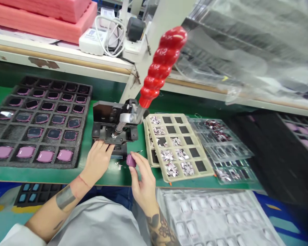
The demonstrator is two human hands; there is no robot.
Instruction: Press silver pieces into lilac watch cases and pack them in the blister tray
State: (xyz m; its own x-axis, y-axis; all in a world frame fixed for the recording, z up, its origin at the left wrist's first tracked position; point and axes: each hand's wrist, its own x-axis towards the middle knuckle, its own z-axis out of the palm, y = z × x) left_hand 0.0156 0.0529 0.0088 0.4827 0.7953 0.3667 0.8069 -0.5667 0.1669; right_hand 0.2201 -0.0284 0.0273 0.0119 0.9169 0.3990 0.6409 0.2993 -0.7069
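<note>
My right hand (142, 177) pinches a small purple watch case (130, 160) between thumb and fingers, just right of the press base. My left hand (99, 157) reaches in under the head of a black hand press (115, 126). Its fingers are bent close together at the fixture, their tips hidden, so what they grip does not show. The press's red ribbed lever (161, 68) slants up to the right. Small pale bits (119, 167) lie on the green bench between my hands.
On the left, a grey foam tray (78, 150) holds rows of purple-edged watch cases. Cream trays (159, 174) of small parts stand at right, beside clear plastic trays (236, 150). A wrapped white tray (205, 218) is near my lap. Pink foam (84, 24) sits on the shelf.
</note>
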